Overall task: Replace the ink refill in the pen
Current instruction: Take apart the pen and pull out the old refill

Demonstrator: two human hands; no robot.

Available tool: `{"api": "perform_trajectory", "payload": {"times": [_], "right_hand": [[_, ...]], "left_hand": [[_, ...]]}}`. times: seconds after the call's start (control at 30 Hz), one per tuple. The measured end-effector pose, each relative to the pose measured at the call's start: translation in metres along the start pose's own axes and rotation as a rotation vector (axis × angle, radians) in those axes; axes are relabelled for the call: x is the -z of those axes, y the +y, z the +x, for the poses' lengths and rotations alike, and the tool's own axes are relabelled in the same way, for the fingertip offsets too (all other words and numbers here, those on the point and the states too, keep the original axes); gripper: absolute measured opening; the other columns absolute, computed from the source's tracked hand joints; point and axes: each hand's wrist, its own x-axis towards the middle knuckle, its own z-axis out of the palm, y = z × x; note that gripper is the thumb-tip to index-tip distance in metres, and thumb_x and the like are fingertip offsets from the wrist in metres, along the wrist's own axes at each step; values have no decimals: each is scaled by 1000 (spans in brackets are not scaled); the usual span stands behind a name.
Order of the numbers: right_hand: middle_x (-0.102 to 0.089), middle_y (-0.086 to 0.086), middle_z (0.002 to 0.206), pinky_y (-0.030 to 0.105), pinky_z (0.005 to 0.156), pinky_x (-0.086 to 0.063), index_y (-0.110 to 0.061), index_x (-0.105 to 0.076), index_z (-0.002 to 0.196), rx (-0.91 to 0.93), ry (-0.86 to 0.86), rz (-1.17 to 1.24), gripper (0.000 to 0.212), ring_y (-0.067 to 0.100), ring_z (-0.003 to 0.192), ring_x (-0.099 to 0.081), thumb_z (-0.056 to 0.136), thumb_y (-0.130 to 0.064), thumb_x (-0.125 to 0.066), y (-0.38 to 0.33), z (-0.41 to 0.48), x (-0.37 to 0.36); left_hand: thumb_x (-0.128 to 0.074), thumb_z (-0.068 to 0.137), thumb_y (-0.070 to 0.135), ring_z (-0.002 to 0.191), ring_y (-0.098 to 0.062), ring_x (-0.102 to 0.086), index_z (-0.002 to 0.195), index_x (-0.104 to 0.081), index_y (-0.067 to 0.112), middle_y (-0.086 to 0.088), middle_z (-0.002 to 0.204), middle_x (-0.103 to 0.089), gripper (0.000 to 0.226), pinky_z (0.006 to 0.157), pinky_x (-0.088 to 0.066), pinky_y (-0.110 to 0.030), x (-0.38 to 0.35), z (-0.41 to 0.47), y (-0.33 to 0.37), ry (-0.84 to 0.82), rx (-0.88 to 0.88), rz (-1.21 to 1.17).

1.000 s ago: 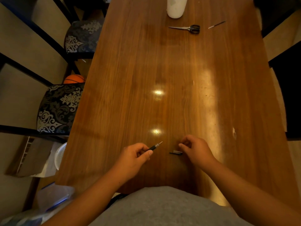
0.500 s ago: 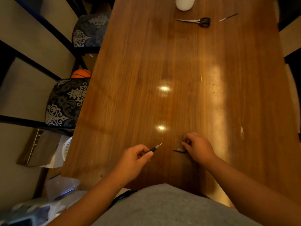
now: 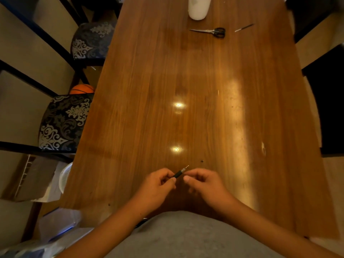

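My left hand (image 3: 158, 185) is closed around a black pen (image 3: 179, 173), whose silver tip points up and to the right just above the wooden table (image 3: 204, 90). Right beside that tip, my right hand (image 3: 202, 183) has its fingers pinched together. The small dark pen piece that lay on the table earlier is no longer there and seems to be hidden inside those fingers. A thin refill-like stick (image 3: 243, 27) lies at the table's far end, well away from both hands.
Scissors (image 3: 212, 31) and a white cup (image 3: 198, 8) sit at the far end. A tiny dark speck (image 3: 202, 161) lies just beyond my hands. Patterned chairs (image 3: 63, 123) and a basketball (image 3: 81, 89) are on the left, and a dark chair (image 3: 327, 101) on the right.
My right hand has lifted off the table and moved left to the pen tip. The small dark piece that lay under its fingers is gone from the table.
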Motion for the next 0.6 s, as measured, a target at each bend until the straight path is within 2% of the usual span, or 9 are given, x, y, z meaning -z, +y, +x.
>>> {"api": "perform_trajectory", "payload": {"times": [0.17,0.3,0.43,0.6], "right_hand": [[-71,-3,67,17,49,-45,-19,-75,81,-14,5,151,16,7,56,-60,89,-10,-64,-9,1,-13],[-71,-1,69,18,50,-45,-20,-75,80,-5,-10,174,14,8,57,-60,88,-13,-66,-10,1,-19],[-70,-2,68,17,49,-44,-19,-75,80,-7,1,199,13,9,57,-60,88,-12,-67,-11,3,-26],[-71,-1,73,19,48,-45,-9,-75,90,-12,44,243,9,9,57,-61,87,-8,-66,-15,9,-35]], "left_hand": [[-58,92,26,73,-24,-66,87,-68,33,6,75,-70,13,69,-55,-48,2,-3,-3,-18,-28,-11],[-59,92,27,66,-14,-62,86,-67,34,5,75,-71,13,67,-54,-48,7,-6,-7,-14,-42,-11],[-57,88,34,63,-9,-60,86,-67,36,7,73,-70,10,64,-52,-39,13,-10,-10,2,-52,-21],[-59,92,22,63,-10,-60,83,-67,37,4,73,-70,19,63,-51,-40,20,-13,-16,29,-80,-23]]}}
